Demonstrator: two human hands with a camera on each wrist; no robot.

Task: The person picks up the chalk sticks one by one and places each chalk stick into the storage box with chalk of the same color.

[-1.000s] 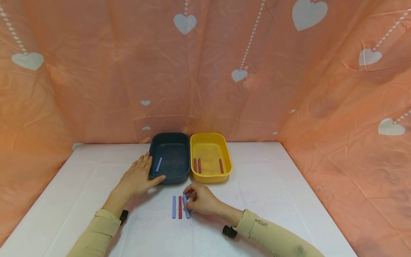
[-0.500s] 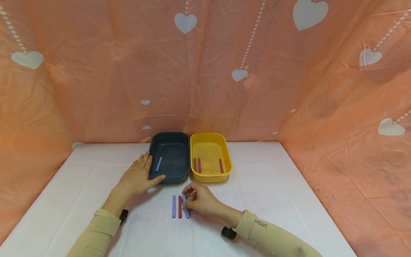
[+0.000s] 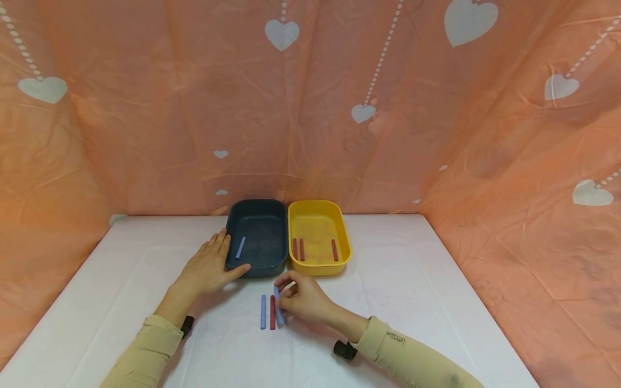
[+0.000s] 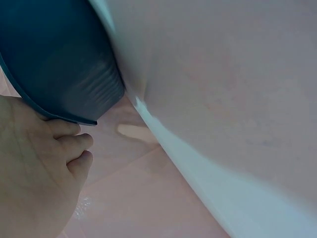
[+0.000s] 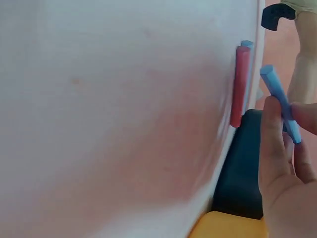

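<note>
My right hand point(image 3: 305, 299) pinches a light blue chalk stick point(image 5: 277, 91) between thumb and fingers, tilted over the white table point(image 3: 398, 302). Just left of it lie a red chalk stick point(image 3: 273, 313) and another blue chalk stick point(image 3: 263, 312), side by side. My left hand point(image 3: 206, 270) rests against the dark blue bin point(image 3: 259, 271), fingers along its left side and thumb at the near rim. One blue chalk stick point(image 3: 240, 248) lies inside that bin. The left wrist view shows the fingertips at the bin's rim.
A yellow bin point(image 3: 320, 269) stands right beside the dark one, with red chalk sticks point(image 3: 335, 250) in it. Behind the table hangs an orange curtain point(image 3: 320, 134) printed with hearts. Each wrist carries a black camera point(image 3: 345, 350).
The right hand has raised the blue chalk stick from the table and shifted it slightly away from me. The left hand stays on the dark bin.
</note>
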